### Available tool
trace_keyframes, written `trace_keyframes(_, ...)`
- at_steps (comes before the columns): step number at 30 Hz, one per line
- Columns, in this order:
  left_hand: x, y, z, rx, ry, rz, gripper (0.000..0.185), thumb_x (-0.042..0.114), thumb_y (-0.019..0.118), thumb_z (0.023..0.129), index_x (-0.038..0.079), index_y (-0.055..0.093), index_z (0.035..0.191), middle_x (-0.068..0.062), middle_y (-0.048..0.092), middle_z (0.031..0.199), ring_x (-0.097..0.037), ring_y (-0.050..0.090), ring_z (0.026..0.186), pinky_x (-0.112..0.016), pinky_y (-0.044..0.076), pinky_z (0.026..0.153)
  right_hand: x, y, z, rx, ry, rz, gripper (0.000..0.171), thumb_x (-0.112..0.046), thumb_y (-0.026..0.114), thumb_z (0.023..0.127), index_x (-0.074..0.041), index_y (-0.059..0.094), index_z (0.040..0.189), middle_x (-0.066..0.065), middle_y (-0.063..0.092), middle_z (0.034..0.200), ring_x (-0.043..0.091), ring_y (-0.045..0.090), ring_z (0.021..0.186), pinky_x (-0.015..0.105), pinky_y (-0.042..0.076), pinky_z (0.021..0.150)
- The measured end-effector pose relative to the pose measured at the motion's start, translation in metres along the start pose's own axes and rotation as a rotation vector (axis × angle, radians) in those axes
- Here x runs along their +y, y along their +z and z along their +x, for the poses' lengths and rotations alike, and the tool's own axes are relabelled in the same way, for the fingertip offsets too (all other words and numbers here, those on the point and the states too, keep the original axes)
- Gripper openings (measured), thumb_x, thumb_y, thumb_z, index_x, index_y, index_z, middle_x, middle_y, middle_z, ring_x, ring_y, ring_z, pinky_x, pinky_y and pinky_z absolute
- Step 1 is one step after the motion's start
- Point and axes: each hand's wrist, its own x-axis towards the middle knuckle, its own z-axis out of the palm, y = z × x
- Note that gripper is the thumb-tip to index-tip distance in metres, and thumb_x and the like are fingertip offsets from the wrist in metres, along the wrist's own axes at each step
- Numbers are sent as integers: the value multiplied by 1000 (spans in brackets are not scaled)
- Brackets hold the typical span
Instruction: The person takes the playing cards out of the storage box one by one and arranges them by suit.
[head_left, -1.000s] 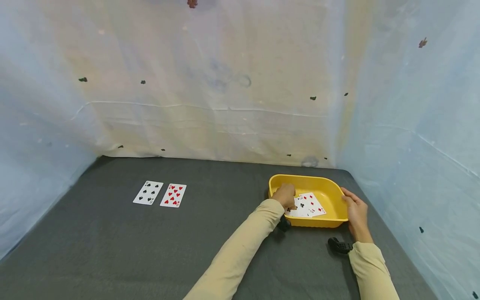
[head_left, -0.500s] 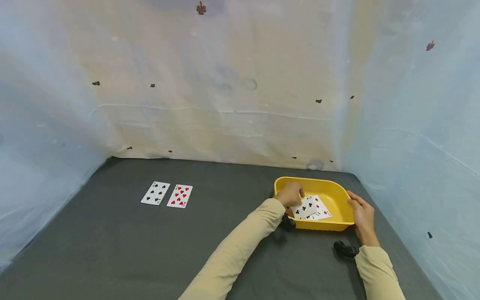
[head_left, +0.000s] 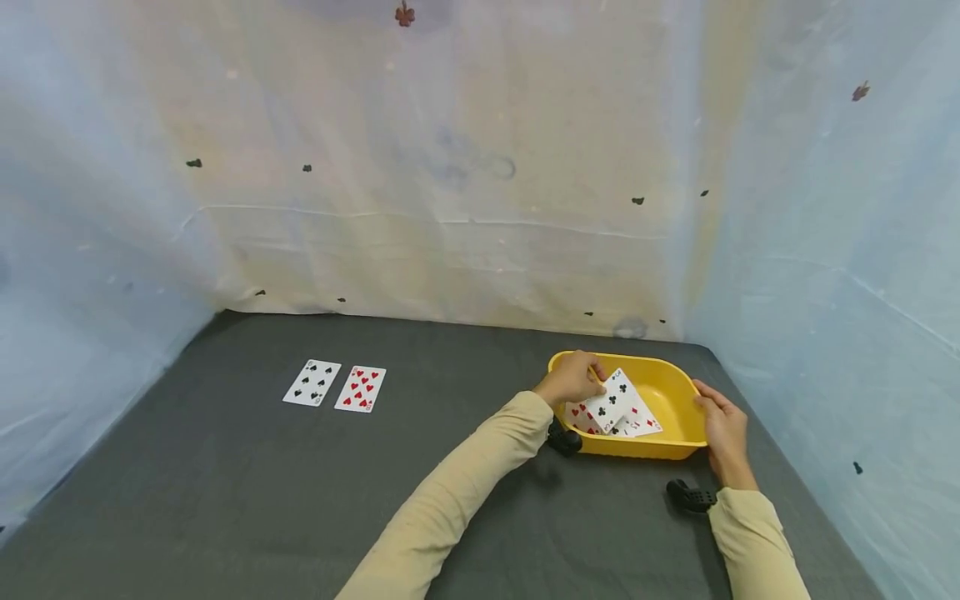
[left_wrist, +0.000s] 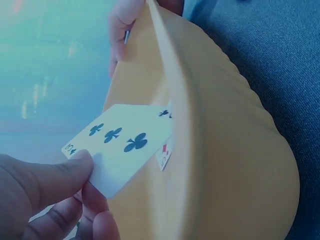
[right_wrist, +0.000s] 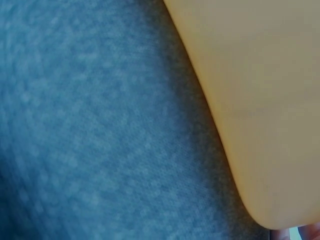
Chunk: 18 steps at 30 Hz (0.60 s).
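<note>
— What lies far left on the dark grey bench (head_left: 225, 500)?
— Two face-up cards (head_left: 334, 387).
— And the hands?
— Left hand (head_left: 573, 379) pinches a white clubs playing card (head_left: 613, 394) over the yellow plastic tray (head_left: 675, 392); right hand (head_left: 722, 429) clasps the tray's right rim.

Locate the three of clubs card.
In the head view, the white three of clubs playing card is at right, pinched by the left hand and lifted above the other cards in the yellow plastic tray.

Staged recording booth, not a lived-in room. Bench (head_left: 225, 500) is covered in dark grey felt and closed in on three sides by pale, stained sheeting (head_left: 450, 167) dotted with small marks. No furniture is seen.
</note>
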Motion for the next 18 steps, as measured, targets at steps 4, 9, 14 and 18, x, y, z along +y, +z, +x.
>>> trace_keyframes(4,-3,-5,-1,19,23,-19,10,5,74,86,6,67,95,1,57,79,-9,52,66,-20,43,55,0,2,2,6,10,13,43,-22,42,104,-5,47,143,16,41,147,6,53,101,12,47,71)
trace_keyframes(9,-5,-12,-4,29,42,-80,11,7,73,88,6,68,97,2,59,78,-11,55,61,-21,43,51,-1,4,2,8,4,7,43,-22,42,104,-5,47,143,16,41,147,5,53,99,12,47,71)
trace_keyframes(14,-5,-17,-7,36,16,-138,10,7,72,88,7,67,97,1,60,77,-12,58,60,-22,46,52,0,4,3,5,8,9,43,-23,44,104,-5,47,143,16,41,147,1,53,95,12,47,70)
trace_keyframes(18,-5,-20,-10,46,-1,-158,11,7,72,88,7,66,97,1,60,78,-12,58,62,-23,49,56,2,2,3,24,23,-12,44,-25,44,103,-6,47,143,14,41,147,4,52,100,10,46,70)
